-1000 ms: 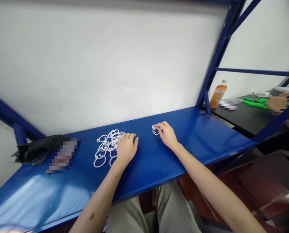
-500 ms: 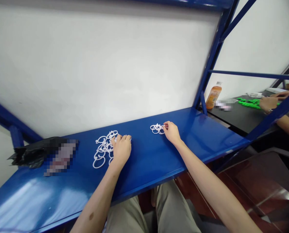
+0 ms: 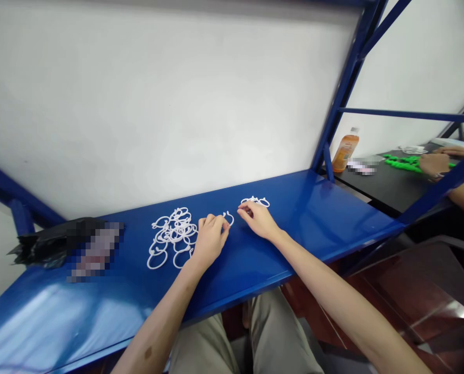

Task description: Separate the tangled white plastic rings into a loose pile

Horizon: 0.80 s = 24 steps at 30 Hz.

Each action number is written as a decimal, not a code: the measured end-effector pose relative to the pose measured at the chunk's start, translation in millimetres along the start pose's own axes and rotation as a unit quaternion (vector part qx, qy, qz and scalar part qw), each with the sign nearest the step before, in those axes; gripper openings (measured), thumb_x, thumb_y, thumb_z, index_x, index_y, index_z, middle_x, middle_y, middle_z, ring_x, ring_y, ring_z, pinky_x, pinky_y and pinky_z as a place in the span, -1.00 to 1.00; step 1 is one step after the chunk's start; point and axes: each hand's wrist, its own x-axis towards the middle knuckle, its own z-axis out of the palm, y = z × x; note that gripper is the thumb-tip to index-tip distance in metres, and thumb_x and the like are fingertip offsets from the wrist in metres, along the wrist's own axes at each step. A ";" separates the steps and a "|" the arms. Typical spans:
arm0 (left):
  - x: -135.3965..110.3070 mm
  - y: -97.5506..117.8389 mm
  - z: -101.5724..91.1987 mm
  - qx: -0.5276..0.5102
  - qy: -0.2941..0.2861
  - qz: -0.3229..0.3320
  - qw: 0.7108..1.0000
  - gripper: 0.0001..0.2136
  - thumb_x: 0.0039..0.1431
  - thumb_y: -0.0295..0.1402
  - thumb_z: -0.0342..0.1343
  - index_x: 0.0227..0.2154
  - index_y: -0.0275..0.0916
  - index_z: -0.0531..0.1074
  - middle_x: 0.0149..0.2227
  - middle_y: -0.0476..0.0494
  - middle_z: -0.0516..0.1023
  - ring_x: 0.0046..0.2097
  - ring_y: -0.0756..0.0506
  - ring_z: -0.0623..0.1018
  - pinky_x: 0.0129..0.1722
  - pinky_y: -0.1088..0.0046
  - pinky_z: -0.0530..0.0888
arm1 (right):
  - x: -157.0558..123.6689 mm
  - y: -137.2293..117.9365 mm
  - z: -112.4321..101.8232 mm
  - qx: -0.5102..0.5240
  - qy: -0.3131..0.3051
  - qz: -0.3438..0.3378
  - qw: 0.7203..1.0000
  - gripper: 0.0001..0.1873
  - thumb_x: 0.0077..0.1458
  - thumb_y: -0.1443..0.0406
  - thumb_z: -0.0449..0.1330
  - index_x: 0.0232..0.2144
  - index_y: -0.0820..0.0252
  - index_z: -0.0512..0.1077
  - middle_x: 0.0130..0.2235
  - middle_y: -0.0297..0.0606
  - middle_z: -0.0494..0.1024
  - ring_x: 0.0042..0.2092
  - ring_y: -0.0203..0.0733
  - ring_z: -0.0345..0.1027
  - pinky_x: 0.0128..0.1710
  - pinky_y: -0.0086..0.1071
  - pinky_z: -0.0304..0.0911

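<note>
My left hand (image 3: 210,236) is closed, with a white plastic ring (image 3: 232,219) pinched at its fingertips. The ring has a gap with small knobbed ends, like a shower curtain ring. Just right of it, my right hand (image 3: 260,221) has its thumb and fingers a little apart and nothing visible between them. A larger pile of white rings (image 3: 157,259) lies on the blue tabletop left of my left hand. Behind my right hand sits a smaller group of the rings (image 3: 265,201), partly hidden by that hand.
A black plastic bag (image 3: 56,241) and a blurred-out packet (image 3: 99,252) lie on the blue table (image 3: 138,311) at left. Blue frame posts (image 3: 343,93) rise at right. Beyond them, an orange drink bottle (image 3: 345,151), green pieces (image 3: 401,162) and another person's hands (image 3: 434,165) are at a dark table.
My left hand has moved right from the large pile, bringing out a ring. My right hand has left the small group and come left toward it.
</note>
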 end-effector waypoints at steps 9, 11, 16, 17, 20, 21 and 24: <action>-3.6 12.7 6.3 0.008 0.006 0.053 0.999 -0.86 0.32 -0.46 -0.05 -0.35 -0.15 0.35 -0.24 -0.13 0.55 -0.15 -0.16 0.45 -0.14 0.29 0.32 | -5.1 -3.3 16.5 0.169 -0.074 0.049 0.982 -0.84 0.25 0.19 0.19 -0.19 0.14 0.41 -0.43 -0.39 0.55 -0.44 -0.27 0.44 -0.35 -0.38 0.36; -3.2 12.6 8.2 0.002 0.050 -0.016 0.999 -0.90 0.32 -0.40 -0.02 -0.27 -0.17 0.39 -0.15 -0.19 0.55 -0.10 -0.18 0.48 -0.10 0.27 0.35 | -4.4 -3.5 15.7 0.179 -0.060 0.060 0.980 -0.85 0.24 0.20 0.20 -0.20 0.13 0.40 -0.40 -0.38 0.57 -0.44 -0.28 0.45 -0.37 -0.39 0.36; 0.3 2.5 8.9 -0.123 0.006 -0.167 0.978 -0.80 0.35 -0.22 -0.02 -0.22 -0.15 0.46 -0.26 -0.11 0.62 -0.19 -0.17 0.53 -0.16 0.31 0.39 | -4.7 -6.7 12.9 0.180 -0.068 0.044 0.980 -0.86 0.23 0.18 0.22 -0.27 0.12 0.45 -0.36 -0.34 0.61 -0.40 -0.27 0.46 -0.35 -0.40 0.35; 0.8 1.0 8.8 -0.159 -0.009 -0.174 0.972 -0.78 0.36 -0.20 -0.04 -0.23 -0.14 0.47 -0.28 -0.08 0.62 -0.23 -0.14 0.54 -0.18 0.34 0.39 | -4.9 -6.9 12.6 0.169 -0.068 0.033 0.983 -0.86 0.23 0.19 0.23 -0.28 0.13 0.47 -0.36 -0.35 0.61 -0.40 -0.27 0.44 -0.35 -0.40 0.33; 1.2 -0.1 9.5 -0.236 -0.015 -0.191 0.953 -0.75 0.36 -0.15 -0.04 -0.25 -0.13 0.47 -0.31 -0.02 0.63 -0.31 -0.07 0.54 -0.24 0.42 0.39 | -5.7 -6.8 12.4 0.129 -0.057 -0.001 0.990 -0.89 0.24 0.24 0.23 -0.31 0.13 0.51 -0.35 -0.34 0.62 -0.38 -0.26 0.43 -0.31 -0.40 0.29; 0.9 0.2 9.8 -0.246 -0.014 -0.193 0.950 -0.75 0.35 -0.15 -0.04 -0.26 -0.14 0.46 -0.32 -0.02 0.62 -0.32 -0.07 0.54 -0.25 0.43 0.39 | -6.1 -6.8 12.6 0.112 -0.054 -0.016 0.992 -0.90 0.25 0.27 0.23 -0.33 0.13 0.51 -0.33 -0.33 0.62 -0.34 -0.25 0.44 -0.27 -0.39 0.29; -0.6 0.9 9.8 -0.243 -0.015 -0.187 0.952 -0.79 0.34 -0.21 -0.05 -0.30 -0.15 0.43 -0.34 -0.01 0.60 -0.35 -0.05 0.52 -0.29 0.45 0.37 | -7.8 -6.8 14.6 0.056 -0.048 -0.071 0.995 -0.90 0.26 0.34 0.23 -0.34 0.13 0.51 -0.27 -0.29 0.63 -0.22 -0.20 0.45 -0.16 -0.36 0.28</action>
